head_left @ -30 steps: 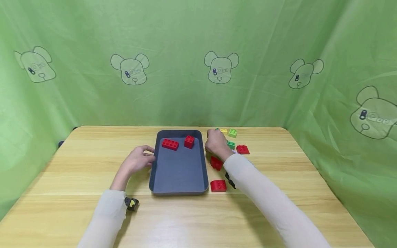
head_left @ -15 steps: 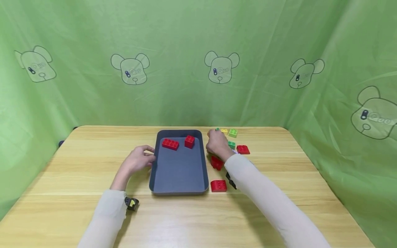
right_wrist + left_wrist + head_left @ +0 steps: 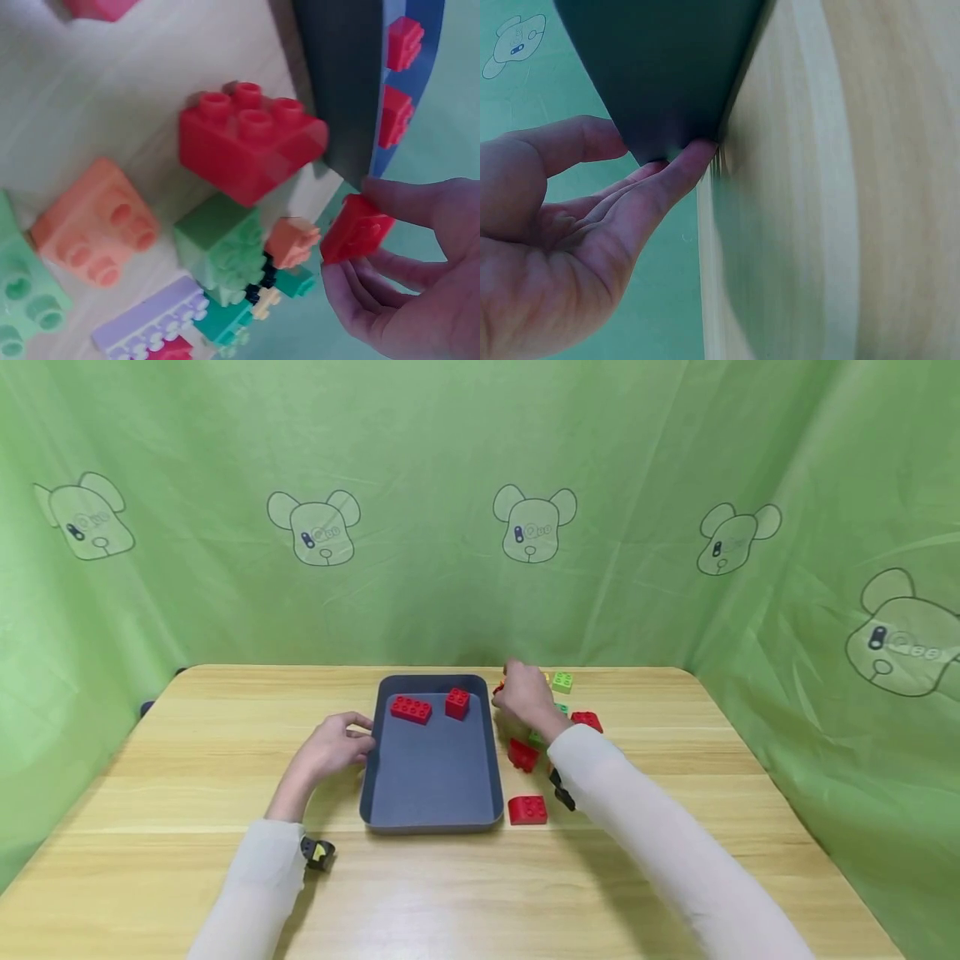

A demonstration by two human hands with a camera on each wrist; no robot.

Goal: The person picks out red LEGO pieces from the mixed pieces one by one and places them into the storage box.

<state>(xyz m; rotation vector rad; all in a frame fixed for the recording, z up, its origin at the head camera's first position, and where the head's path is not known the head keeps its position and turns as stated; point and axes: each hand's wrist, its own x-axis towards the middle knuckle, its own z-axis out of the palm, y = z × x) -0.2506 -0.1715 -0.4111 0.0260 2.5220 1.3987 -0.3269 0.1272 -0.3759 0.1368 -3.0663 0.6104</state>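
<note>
My right hand (image 3: pixel 527 697) pinches a small red brick (image 3: pixel 356 229) between thumb and fingers, just off the tray's far right side. A dark grey tray (image 3: pixel 435 785) stands mid-table. Two red bricks lie inside it, a long one (image 3: pixel 411 710) and a squarer one (image 3: pixel 457 703). My left hand (image 3: pixel 336 747) rests against the tray's left wall; in the left wrist view its thumb and fairly straight fingers touch the outer wall (image 3: pixel 667 75). Beneath the right wrist, a red curved brick (image 3: pixel 522 755) lies next to the tray, with another red brick (image 3: pixel 528 810) nearer the front.
Right of the tray are several loose bricks: a lime one (image 3: pixel 562 682), a flat red one (image 3: pixel 587 721), and, in the right wrist view, a green (image 3: pixel 217 244), an orange (image 3: pixel 97 225) and a long lilac one (image 3: pixel 150 319). A green curtain (image 3: pixel 435 610) hangs behind the table.
My right hand has shifted slightly away from me and turned, and a red brick now shows at its fingertips. The left hand and the tray stay where they were.
</note>
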